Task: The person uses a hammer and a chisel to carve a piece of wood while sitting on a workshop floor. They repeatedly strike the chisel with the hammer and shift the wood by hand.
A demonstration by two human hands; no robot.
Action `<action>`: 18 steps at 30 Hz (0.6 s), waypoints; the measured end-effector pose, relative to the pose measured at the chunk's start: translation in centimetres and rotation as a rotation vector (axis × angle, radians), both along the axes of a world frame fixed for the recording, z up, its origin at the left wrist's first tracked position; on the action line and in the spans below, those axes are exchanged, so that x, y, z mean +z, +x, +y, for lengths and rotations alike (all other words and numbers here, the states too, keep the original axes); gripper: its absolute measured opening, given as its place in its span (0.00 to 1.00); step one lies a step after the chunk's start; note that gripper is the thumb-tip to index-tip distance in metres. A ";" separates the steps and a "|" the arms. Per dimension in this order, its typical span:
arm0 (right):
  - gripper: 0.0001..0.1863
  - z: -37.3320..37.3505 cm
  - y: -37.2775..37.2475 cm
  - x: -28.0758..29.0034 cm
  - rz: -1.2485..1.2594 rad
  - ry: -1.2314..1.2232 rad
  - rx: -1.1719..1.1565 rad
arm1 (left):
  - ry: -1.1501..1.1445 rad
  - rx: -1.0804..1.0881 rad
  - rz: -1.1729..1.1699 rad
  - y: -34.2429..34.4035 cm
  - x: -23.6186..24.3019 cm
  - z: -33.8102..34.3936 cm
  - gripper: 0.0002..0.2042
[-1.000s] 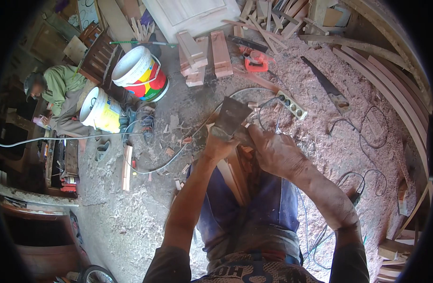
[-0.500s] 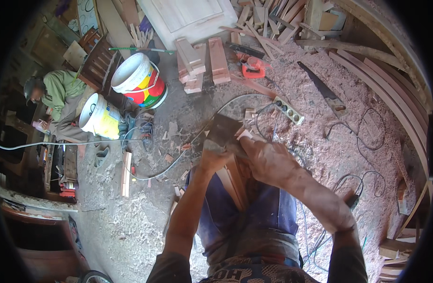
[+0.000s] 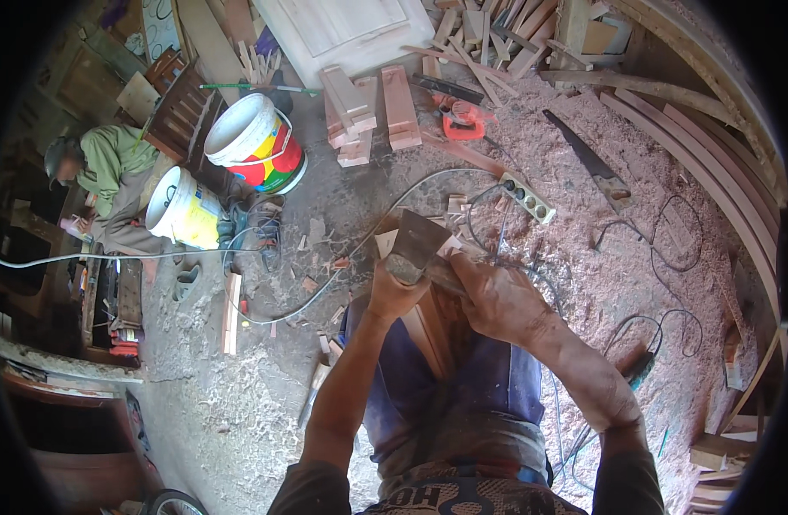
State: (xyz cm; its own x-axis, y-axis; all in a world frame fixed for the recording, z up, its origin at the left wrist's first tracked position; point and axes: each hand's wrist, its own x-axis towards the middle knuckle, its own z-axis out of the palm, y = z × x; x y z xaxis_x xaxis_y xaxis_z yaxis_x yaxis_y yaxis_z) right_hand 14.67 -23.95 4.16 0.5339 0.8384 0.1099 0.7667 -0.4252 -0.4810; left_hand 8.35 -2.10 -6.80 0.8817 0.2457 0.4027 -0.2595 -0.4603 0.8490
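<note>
A flat, dark metal plate (image 3: 425,233) stands over the lap, square far edge forward. The left hand (image 3: 392,293) wraps its fingers around the near edge. The right hand (image 3: 507,305) curls its fingers alongside; what they hold, I cannot tell. Wooden strips (image 3: 432,333) stand between the thighs. Scrap-strewn floor (image 3: 325,219) stretches to two buckets (image 3: 295,161), well apart; the power strip (image 3: 528,199) lies nearer.

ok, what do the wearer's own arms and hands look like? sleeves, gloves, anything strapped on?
No gloves on the left hand or right hand. Short dark grey sleeves, left and right, end near the elbows, leaving the forearms bare. No watch, band or cable shows on either wrist. Any rings: too small to tell.
</note>
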 end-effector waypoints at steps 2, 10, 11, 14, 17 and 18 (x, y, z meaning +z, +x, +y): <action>0.21 -0.6 -0.5 0.7 0.029 0.126 0.006 | 0.082 0.043 0.018 0.0 0.6 0.3 0.18; 0.23 -1.6 0.3 2.4 0.199 0.362 -0.128 | 0.077 0.141 0.099 2.8 4.8 -0.6 0.17; 0.26 -1.7 0.2 3.0 0.265 0.317 -0.162 | 0.087 0.160 0.115 2.9 4.0 -0.1 0.18; 0.28 -1.8 0.3 1.9 0.353 0.264 -0.209 | 0.054 0.171 0.051 3.6 3.0 -0.1 0.11; 0.29 -1.9 0.0 1.1 0.388 0.277 -0.214 | 0.053 0.171 0.029 3.8 2.5 -0.1 0.08; 0.29 -1.9 -0.1 1.0 0.400 0.286 -0.213 | 0.063 0.174 0.038 3.8 2.4 0.0 0.08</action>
State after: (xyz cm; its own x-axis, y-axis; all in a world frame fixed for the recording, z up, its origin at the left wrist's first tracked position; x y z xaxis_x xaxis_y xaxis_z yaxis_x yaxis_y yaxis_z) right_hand 14.56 -25.86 5.16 0.7362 0.6730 0.0707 0.4102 -0.3607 -0.8376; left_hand 12.13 -2.07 -4.36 0.8431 0.3707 0.3896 -0.1400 -0.5481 0.8246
